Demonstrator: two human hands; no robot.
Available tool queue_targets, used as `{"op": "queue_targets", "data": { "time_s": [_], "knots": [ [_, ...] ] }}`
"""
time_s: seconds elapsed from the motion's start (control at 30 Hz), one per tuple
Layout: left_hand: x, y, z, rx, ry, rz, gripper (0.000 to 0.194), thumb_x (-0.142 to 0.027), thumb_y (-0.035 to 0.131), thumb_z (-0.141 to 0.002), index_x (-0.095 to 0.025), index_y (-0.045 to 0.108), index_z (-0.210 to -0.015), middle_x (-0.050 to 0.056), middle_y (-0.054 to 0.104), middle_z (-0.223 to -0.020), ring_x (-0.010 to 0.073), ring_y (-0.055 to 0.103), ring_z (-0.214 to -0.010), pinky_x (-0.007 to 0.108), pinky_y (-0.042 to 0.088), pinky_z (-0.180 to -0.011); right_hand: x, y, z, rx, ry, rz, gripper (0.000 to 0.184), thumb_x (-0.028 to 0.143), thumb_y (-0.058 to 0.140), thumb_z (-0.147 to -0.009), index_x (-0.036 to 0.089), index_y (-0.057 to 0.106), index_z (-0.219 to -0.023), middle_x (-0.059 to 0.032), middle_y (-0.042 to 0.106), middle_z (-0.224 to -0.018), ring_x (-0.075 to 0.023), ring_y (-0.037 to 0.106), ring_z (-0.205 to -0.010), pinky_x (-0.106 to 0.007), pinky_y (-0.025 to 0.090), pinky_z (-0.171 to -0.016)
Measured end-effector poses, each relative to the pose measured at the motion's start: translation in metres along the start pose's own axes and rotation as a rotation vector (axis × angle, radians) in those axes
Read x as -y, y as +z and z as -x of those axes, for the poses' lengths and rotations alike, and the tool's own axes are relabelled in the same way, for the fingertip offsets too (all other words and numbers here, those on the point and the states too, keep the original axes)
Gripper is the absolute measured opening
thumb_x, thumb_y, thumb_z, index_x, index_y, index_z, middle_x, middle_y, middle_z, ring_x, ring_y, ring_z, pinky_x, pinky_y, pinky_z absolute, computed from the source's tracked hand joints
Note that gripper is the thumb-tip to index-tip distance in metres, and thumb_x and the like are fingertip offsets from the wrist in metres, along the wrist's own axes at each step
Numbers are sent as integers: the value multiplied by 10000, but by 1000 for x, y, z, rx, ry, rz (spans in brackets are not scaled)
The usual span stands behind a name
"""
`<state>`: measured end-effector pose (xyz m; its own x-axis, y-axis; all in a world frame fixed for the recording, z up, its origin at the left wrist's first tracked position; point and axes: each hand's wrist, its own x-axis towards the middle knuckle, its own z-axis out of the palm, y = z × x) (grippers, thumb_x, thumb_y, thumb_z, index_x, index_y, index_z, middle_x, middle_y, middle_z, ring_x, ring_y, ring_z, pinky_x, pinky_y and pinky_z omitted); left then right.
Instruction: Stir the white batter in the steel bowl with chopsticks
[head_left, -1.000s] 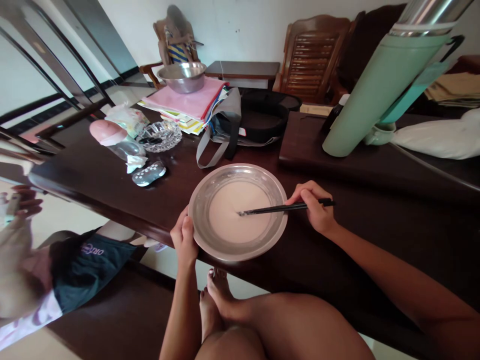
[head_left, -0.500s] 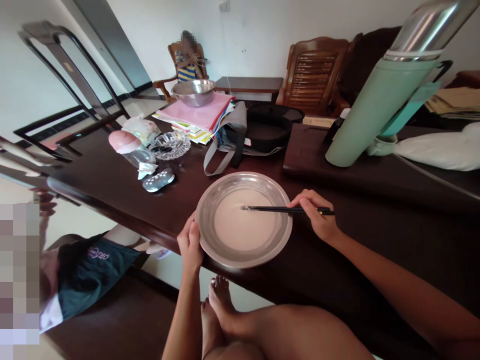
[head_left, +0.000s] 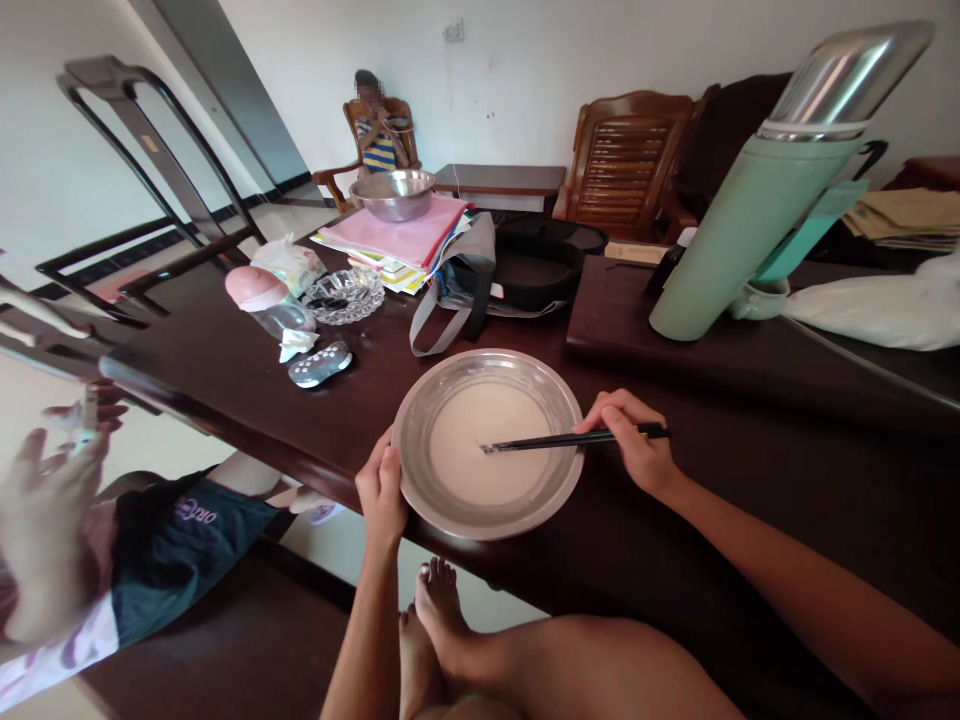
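A wide metal bowl [head_left: 420, 490] sits at the front edge of the dark table, holding a pale, milky liquid [head_left: 487, 480]. My left hand [head_left: 381, 487] grips the bowl's left rim, thumb on top and fingers underneath, out of sight. In my right hand [head_left: 634, 435], at the bowl's right side, is a pair of black chopsticks [head_left: 540, 440]. Their tips dip into the liquid near its middle, and the shafts pass over the right rim.
Beyond the bowl lie a grey-black bag [head_left: 525, 265], a stack of papers [head_left: 405, 235] under a smaller metal bowl [head_left: 394, 195], a glass ashtray [head_left: 345, 295] and a pink-lidded bottle [head_left: 266, 300]. A green thermos [head_left: 750, 220] stands right. People sit at left and at the back.
The chopstick tips have shifted slightly toward me in the liquid. At left, another person's hand has come into view. The view has tilted a little; my left hand stays on the rim.
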<state>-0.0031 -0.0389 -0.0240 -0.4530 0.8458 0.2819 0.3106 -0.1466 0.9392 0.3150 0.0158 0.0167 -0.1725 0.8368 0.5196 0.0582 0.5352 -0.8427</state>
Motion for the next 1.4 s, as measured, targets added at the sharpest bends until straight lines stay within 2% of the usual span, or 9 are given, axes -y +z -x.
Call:
{"op": "queue_targets", "data": {
  "time_s": [0.1, 0.23, 0.4, 0.57, 0.7, 0.87, 1.03, 1.17, 1.4],
  "knots": [
    [-1, 0, 0, -4, 1, 2, 595, -635, 512, -887, -135, 735, -1122, 117, 749, -1150, 293, 652, -1144, 367, 476, -1008, 0, 0, -1, 58, -13, 75, 222, 258, 544, -989, 239, 734, -876, -7, 716, -816, -141, 654, -760, -294, 488, -712],
    [-3, 1, 0, 1, -6, 2, 602, -638, 512, -881, -131, 736, -1116, 123, 751, -1140, 297, 657, -1133, 373, 479, -1005, -1, 0, 0, -127, -24, -37, 278, 268, 512, -1005, 241, 685, -789, 13, 686, -712, -135, 602, -668, -295, 463, -662],
    [-3, 1, 0, -1, 1, 3, 586, -624, 505, -893, -138, 736, -1126, 120, 749, -1139, 298, 658, -1131, 377, 483, -1001, 2, 1, 1, 78, -5, 65, 236, 266, 535, -991, 241, 732, -863, -12, 725, -808, -155, 660, -753, -306, 493, -705],
    [-2, 1, 1, 8, 4, 5, 582, -626, 504, -895, -143, 737, -1121, 117, 750, -1142, 294, 661, -1129, 371, 487, -996, 1, 1, 0, -104, -4, 5, 297, 287, 511, -1001, 235, 695, -774, -9, 690, -725, -154, 616, -675, -315, 473, -662],
    [-2, 0, 1, 0, -7, -5, 592, -636, 501, -889, -141, 734, -1115, 120, 748, -1152, 296, 659, -1136, 373, 486, -1002, 1, 2, 1, 70, -5, 54, 248, 289, 534, -988, 231, 730, -848, -23, 727, -791, -166, 657, -722, -321, 497, -679],
    [-1, 0, 1, 13, -3, -9, 580, -628, 494, -897, -152, 734, -1128, 118, 744, -1170, 292, 664, -1127, 372, 493, -995, -1, 2, 1, -115, -2, 23, 300, 316, 519, -995, 231, 692, -766, -14, 693, -715, -161, 605, -658, -326, 466, -646],
    [-1, 0, 1, -13, 1, -16, 589, -641, 506, -886, -152, 738, -1119, 114, 750, -1148, 297, 664, -1127, 378, 494, -994, 0, 2, 1, 53, 24, 79, 257, 336, 543, -981, 229, 730, -841, -35, 737, -794, -183, 672, -734, -338, 516, -681],
    [-2, 0, 1, -2, 13, -18, 596, -641, 504, -888, -145, 743, -1119, 120, 751, -1144, 296, 667, -1114, 371, 500, -978, -1, 2, 1, -88, 1, 50, 282, 303, 522, -994, 236, 713, -798, -18, 704, -745, -163, 627, -684, -329, 489, -660],
    [-3, 0, 2, -2, 13, -15, 589, -626, 501, -901, -145, 736, -1147, 121, 746, -1155, 294, 667, -1111, 373, 501, -976, -1, 1, 2, 20, -17, 80, 242, 286, 545, -980, 232, 741, -849, -31, 724, -795, -179, 658, -738, -341, 499, -688]
  ]
}}
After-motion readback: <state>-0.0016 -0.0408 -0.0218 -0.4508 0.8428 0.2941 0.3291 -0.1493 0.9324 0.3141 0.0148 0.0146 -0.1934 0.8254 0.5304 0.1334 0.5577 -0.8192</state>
